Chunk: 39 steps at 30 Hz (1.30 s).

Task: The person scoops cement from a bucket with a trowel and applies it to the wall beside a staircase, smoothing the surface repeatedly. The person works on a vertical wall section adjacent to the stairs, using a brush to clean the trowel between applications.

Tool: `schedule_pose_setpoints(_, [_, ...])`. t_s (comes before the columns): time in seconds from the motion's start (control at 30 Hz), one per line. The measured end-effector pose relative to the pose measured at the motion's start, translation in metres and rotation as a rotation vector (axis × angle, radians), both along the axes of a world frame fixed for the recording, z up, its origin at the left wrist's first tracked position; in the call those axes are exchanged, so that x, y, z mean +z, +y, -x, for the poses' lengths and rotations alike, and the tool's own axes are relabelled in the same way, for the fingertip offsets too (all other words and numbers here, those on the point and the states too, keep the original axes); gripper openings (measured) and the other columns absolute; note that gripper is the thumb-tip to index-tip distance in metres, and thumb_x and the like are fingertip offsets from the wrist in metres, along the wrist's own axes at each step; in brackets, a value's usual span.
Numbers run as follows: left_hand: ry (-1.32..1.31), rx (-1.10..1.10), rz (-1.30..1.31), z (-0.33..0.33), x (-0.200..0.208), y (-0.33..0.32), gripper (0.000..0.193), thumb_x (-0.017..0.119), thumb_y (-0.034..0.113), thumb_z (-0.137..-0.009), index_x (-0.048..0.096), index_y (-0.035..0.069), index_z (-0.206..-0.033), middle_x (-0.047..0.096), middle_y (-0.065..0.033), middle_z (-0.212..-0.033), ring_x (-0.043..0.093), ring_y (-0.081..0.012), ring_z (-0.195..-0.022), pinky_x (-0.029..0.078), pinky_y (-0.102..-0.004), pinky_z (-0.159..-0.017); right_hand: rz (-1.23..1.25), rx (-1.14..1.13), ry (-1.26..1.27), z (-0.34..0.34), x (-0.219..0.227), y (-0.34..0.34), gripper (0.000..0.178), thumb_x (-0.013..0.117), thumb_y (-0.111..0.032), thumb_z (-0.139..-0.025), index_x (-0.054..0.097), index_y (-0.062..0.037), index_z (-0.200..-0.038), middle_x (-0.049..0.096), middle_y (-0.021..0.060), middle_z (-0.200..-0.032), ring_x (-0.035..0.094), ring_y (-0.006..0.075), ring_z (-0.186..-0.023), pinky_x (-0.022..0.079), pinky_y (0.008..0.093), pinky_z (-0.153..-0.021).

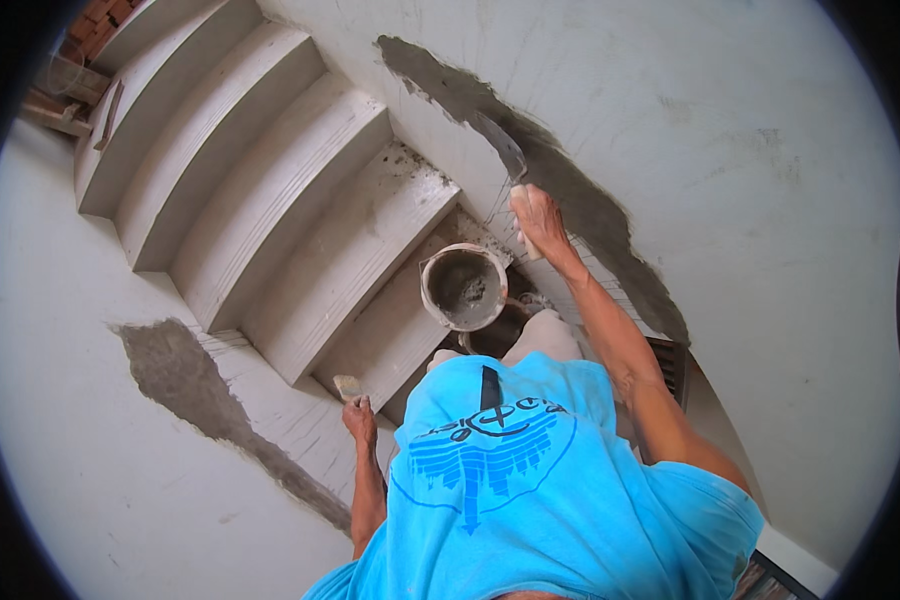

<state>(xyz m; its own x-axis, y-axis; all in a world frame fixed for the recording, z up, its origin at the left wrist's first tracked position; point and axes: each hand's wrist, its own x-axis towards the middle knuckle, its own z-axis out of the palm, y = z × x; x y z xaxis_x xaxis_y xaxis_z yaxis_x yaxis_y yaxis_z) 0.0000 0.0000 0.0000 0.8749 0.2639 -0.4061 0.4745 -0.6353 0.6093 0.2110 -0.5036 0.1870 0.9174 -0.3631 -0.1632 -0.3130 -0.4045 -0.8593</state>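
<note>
My right hand (540, 222) grips the pale handle of a trowel (503, 148). The trowel's grey blade lies against, or very close to, a dark strip of wet mortar (580, 190) on the right wall. Lower left, my left hand (360, 418) is closed around a small tan brush-like tool (347, 386), whose head sticks up above the fist. This hand is over the steps near the left wall. Between the hands, in front of my body, stands a round bucket (426, 292) with grey mortar (467, 284) inside.
Curved concrete stairs (270, 190) rise to the far left. A second, darker container (497, 335) sits partly hidden under the bucket. Another mortar patch (185, 375) runs down the left wall. Bricks (95, 30) and boards (55, 112) lie at the upper left.
</note>
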Motion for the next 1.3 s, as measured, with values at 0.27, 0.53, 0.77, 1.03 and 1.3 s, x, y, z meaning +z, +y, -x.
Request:
schedule_pose_setpoints(0.27, [-0.211, 0.076, 0.001, 0.009, 0.015, 0.0, 0.037, 0.061, 0.03, -0.091, 0.071, -0.006, -0.089, 0.065, -0.0127, -0.066, 0.061, -0.0227, -0.064, 0.049, -0.0407, -0.064, -0.065, -0.13, -0.026, 0.031, 0.012, 0.016, 0.031, 0.059, -0.029, -0.092, 0.056, 0.0019, -0.088, 0.059, 0.0115, -0.062, 0.06, 0.0212, -0.045, 0.05, 0.0348, -0.045])
schedule_pose_setpoints(0.53, [-0.035, 0.035, 0.024, 0.004, 0.011, -0.004, 0.039, 0.061, 0.032, -0.092, 0.071, -0.006, -0.092, 0.065, -0.0161, -0.068, 0.062, -0.0251, -0.064, 0.049, -0.0406, -0.064, -0.069, -0.02, -0.051, 0.004, 0.014, 0.008, 0.028, 0.057, -0.026, -0.092, 0.056, 0.0011, -0.09, 0.059, 0.0108, -0.061, 0.061, 0.0212, -0.045, 0.049, 0.0351, -0.042])
schedule_pose_setpoints(0.77, [-0.104, 0.059, 0.013, 0.004, 0.014, -0.007, 0.04, 0.06, 0.033, -0.092, 0.071, -0.005, -0.093, 0.067, -0.0204, -0.073, 0.066, -0.029, -0.07, 0.05, -0.0431, -0.07, -0.222, -0.192, 0.0, 0.043, 0.019, 0.035, 0.025, 0.057, -0.024, -0.092, 0.056, 0.0015, -0.093, 0.059, 0.0102, -0.061, 0.06, 0.0203, -0.044, 0.049, 0.0349, -0.041])
schedule_pose_setpoints(1.03, [-0.026, 0.029, 0.019, 0.002, 0.003, -0.015, 0.035, 0.061, 0.03, -0.092, 0.073, -0.003, -0.096, 0.07, -0.0224, -0.082, 0.07, -0.0329, -0.08, 0.052, -0.0423, -0.076, -0.012, 0.073, -0.022, -0.019, 0.003, 0.028, 0.029, 0.059, -0.028, -0.092, 0.058, 0.0011, -0.088, 0.059, 0.0091, -0.062, 0.06, 0.0188, -0.046, 0.049, 0.034, -0.043])
schedule_pose_setpoints(1.3, [-0.085, 0.103, -0.065, 0.025, 0.005, 0.001, 0.036, 0.061, 0.031, -0.091, 0.073, -0.003, -0.096, 0.07, -0.0227, -0.081, 0.07, -0.0336, -0.079, 0.052, -0.0436, -0.075, -0.116, -0.066, -0.107, -0.015, 0.007, 0.022, 0.029, 0.056, -0.03, -0.092, 0.057, -0.0013, -0.09, 0.058, 0.0067, -0.064, 0.058, 0.0154, -0.047, 0.048, 0.0322, -0.042])
